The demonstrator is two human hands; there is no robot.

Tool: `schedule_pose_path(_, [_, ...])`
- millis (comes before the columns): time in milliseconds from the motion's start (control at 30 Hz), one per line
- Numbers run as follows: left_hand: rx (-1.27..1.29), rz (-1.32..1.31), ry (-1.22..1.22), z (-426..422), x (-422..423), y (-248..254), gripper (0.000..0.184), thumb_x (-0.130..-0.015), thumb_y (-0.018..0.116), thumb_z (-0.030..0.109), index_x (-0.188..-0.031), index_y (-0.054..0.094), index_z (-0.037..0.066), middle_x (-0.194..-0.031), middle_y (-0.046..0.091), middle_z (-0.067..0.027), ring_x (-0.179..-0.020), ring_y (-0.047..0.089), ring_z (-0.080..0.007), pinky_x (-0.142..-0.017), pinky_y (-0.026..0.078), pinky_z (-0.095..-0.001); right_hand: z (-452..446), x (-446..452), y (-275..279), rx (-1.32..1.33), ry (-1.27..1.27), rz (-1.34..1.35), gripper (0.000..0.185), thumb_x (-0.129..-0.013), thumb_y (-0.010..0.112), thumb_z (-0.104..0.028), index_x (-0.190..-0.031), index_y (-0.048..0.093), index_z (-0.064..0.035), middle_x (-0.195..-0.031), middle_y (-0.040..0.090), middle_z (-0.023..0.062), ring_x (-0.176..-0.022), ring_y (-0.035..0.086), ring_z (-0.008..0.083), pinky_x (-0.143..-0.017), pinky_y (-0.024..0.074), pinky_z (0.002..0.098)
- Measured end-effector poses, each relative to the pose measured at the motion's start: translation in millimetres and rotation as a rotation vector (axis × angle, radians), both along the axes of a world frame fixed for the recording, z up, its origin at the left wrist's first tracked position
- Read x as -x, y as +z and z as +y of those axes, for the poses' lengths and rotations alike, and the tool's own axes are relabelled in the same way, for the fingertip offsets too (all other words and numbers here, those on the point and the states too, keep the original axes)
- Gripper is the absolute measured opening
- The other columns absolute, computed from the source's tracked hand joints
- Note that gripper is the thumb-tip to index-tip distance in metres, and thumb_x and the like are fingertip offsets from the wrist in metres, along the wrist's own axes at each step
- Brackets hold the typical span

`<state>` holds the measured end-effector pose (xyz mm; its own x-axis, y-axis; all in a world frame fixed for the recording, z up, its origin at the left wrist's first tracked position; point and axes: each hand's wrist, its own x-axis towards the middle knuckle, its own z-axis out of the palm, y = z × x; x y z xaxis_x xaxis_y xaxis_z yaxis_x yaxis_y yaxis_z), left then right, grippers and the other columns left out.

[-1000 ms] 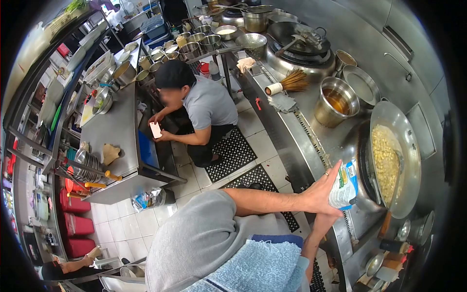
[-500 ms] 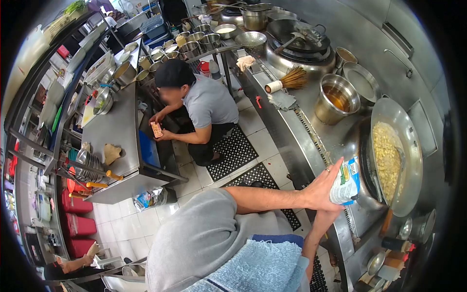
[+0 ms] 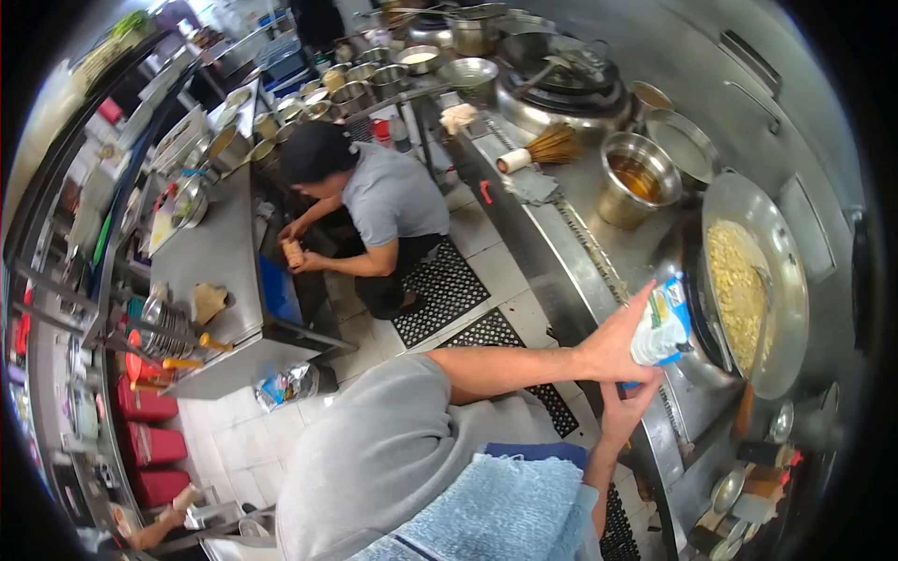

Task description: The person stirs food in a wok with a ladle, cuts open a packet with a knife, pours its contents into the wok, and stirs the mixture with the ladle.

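Observation:
My left hand [image 3: 613, 351] is wrapped round a blue-and-white printed packet [image 3: 660, 323], held upright but leaning over the stove's front edge. Just below it, my right hand [image 3: 632, 409] has its fingers closed at the packet's lower end, where a bit of blue shows between the two hands. To the right of the packet, a large wok [image 3: 793, 280] holds pale yellow chopped food [image 3: 734, 290] in liquid. A long-handled wok spatula [image 3: 745, 411] rests in it, its wooden handle over the near rim.
A metal pot of amber liquid [image 3: 640, 182], a bamboo brush [image 3: 547, 148] and a grey cloth [image 3: 533, 187] sit on the range. Left, a co-worker [image 3: 393, 201] bends beside a steel counter [image 3: 210, 271], holding a small pinkish block. Black perforated mats [image 3: 444, 294] cover part of the floor.
My right hand has come up to the packet's lower end, its fingers now visible there. The packet has turned slightly. The co-worker's block has turned, and the whole view has shifted a little.

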<state>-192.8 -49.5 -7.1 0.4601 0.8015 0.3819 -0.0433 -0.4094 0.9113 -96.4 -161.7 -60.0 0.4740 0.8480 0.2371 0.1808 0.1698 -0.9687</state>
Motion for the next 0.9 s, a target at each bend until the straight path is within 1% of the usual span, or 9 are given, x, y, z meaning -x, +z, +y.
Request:
schedule_pose_path(67, [0.033, -0.042, -0.030, 6, -1, 0, 0.127, -0.062, 0.088, 0.031, -0.155, 0.009, -0.006, -0.142, 0.044, -0.0272, -0.134, 0.046, -0.0363, -0.115, 0.034, -0.0416, -4, 3, 7, -0.018, 0.030, 0.106, 0.099, -0.074, 0.085, -0.005, -0.153, 0.026, 0.0033, -0.149, 0.037, 0.0186, -0.136, 0.042, 0.0274, -0.110, 0.0391, 0.0395])
schedule_pose_path(133, [0.108, 0.004, -0.054, 12, 8, 27, 0.126, -0.062, 0.089, 0.028, -0.155, 0.011, -0.007, -0.142, 0.045, -0.0243, -0.134, 0.046, -0.0316, -0.114, 0.036, -0.0400, -11, 1, 15, -0.010, 0.011, 0.055, 0.104, -0.072, 0.086, -0.007, -0.155, 0.023, 0.0018, -0.150, 0.038, 0.0199, -0.138, 0.042, 0.0292, -0.109, 0.0417, 0.0422])
schedule_pose_path(200, [0.117, 0.059, -0.043, 27, 4, 23, 0.121, -0.061, 0.087, 0.025, -0.152, 0.015, -0.008, -0.137, 0.050, -0.0256, -0.126, 0.053, -0.0320, -0.109, 0.042, -0.0393, -22, -6, 11, 0.067, 0.002, 0.023, 0.103, -0.072, 0.087, -0.011, -0.154, 0.026, 0.0013, -0.150, 0.040, 0.0206, -0.138, 0.043, 0.0311, -0.107, 0.0444, 0.0445])
schedule_pose_path(267, [0.006, -0.001, -0.062, 51, -4, 12, 0.116, -0.063, 0.086, 0.024, -0.152, 0.017, -0.008, -0.137, 0.051, -0.0244, -0.127, 0.053, -0.0306, -0.108, 0.042, -0.0394, -36, -14, 3, 0.129, 0.027, -0.040, 0.103, -0.072, 0.086, -0.008, -0.156, 0.026, -0.0031, -0.152, 0.040, 0.0203, -0.141, 0.040, 0.0298, -0.108, 0.0424, 0.0425])
schedule_pose_path(467, [-0.098, 0.177, -0.136, 114, -35, 67, 0.107, -0.069, 0.085, 0.024, -0.152, 0.023, -0.003, -0.132, 0.056, -0.0164, -0.119, 0.057, -0.0230, -0.104, 0.044, -0.0366, -61, -21, -2, 0.230, -0.001, -0.093, 0.093, -0.073, 0.086, -0.009, -0.152, 0.038, -0.0072, -0.145, 0.049, 0.0156, -0.134, 0.049, 0.0259, -0.102, 0.0478, 0.0396])
schedule_pose_path(533, [-0.016, 0.274, -0.215, 143, -58, 85, 0.107, -0.069, 0.085, 0.025, -0.152, 0.024, -0.003, -0.132, 0.057, -0.0168, -0.120, 0.057, -0.0237, -0.105, 0.044, -0.0368, -67, -24, -8, 0.251, -0.024, -0.092, 0.090, -0.073, 0.086, -0.012, -0.150, 0.039, -0.0074, -0.140, 0.052, 0.0161, -0.130, 0.052, 0.0266, -0.098, 0.0507, 0.0385])
schedule_pose_path(633, [-0.200, 0.398, -0.248, 176, -102, 121, 0.108, -0.067, 0.085, 0.031, -0.151, 0.027, -0.003, -0.134, 0.057, -0.0201, -0.123, 0.057, -0.0290, -0.107, 0.043, -0.0378, -69, -31, -21, 0.269, -0.068, -0.018, 0.088, -0.074, 0.085, -0.008, -0.150, 0.040, -0.0073, -0.138, 0.055, 0.0155, -0.128, 0.054, 0.0245, -0.097, 0.0509, 0.0371])
schedule_pose_path(733, [-0.338, 0.552, -0.285, 213, -152, 129, 0.110, -0.060, 0.085, 0.039, -0.147, 0.032, -0.003, -0.134, 0.056, -0.0243, -0.123, 0.057, -0.0358, -0.108, 0.044, -0.0415, -75, -35, -22, 0.326, -0.121, 0.014, 0.088, -0.075, 0.085, -0.009, -0.150, 0.040, -0.0073, -0.135, 0.058, 0.0152, -0.125, 0.056, 0.0245, -0.096, 0.0513, 0.0368])
schedule_pose_path(900, [-0.551, 0.846, -0.254, 258, -238, 123, 0.109, -0.060, 0.084, 0.039, -0.148, 0.032, 0.002, -0.131, 0.057, -0.0245, -0.121, 0.058, -0.0402, -0.103, 0.048, -0.0443, -80, -48, -29, 0.355, -0.297, 0.109, 0.087, -0.075, 0.084, -0.009, -0.150, 0.041, -0.0072, -0.131, 0.061, 0.0152, -0.122, 0.058, 0.0242, -0.095, 0.0512, 0.0365])
